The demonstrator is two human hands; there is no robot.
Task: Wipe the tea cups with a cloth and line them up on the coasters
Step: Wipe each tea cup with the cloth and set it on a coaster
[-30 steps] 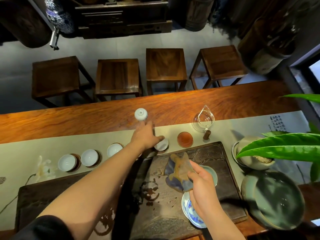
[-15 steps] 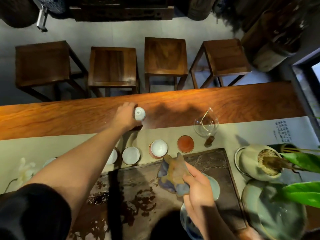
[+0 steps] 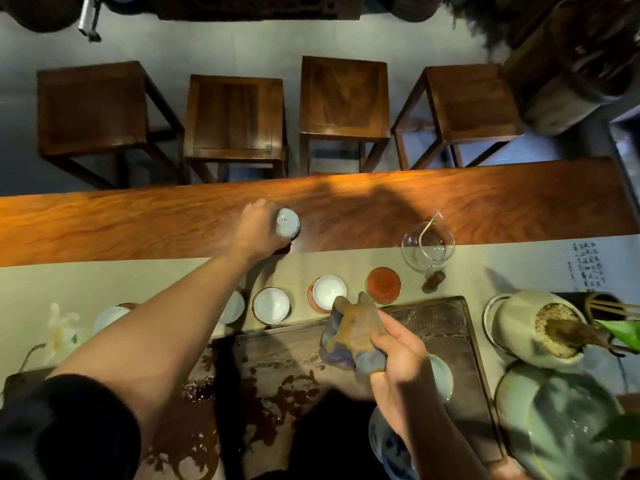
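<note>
My left hand (image 3: 254,232) reaches across the runner and grips an upside-down white tea cup (image 3: 287,222) on the far wooden part of the table. My right hand (image 3: 401,363) holds a bunched blue and tan cloth (image 3: 351,332) above the dark tea tray (image 3: 446,327). A row of white cups stands on coasters along the runner: one (image 3: 329,291) on a red coaster, one (image 3: 270,304) to its left, more further left partly hidden by my forearm. A bare red coaster (image 3: 383,284) lies at the row's right end.
A glass pitcher (image 3: 427,249) stands behind the bare coaster. A potted plant (image 3: 540,327) and a large green bowl (image 3: 561,420) sit at the right. A blue-and-white dish (image 3: 389,445) lies at the tray's near edge. Several wooden stools (image 3: 343,95) stand beyond the table.
My left hand left the cup row, reached forward to the upside-down cup on the far wood and closed around it. The right hand with the cloth stayed over the tray.
</note>
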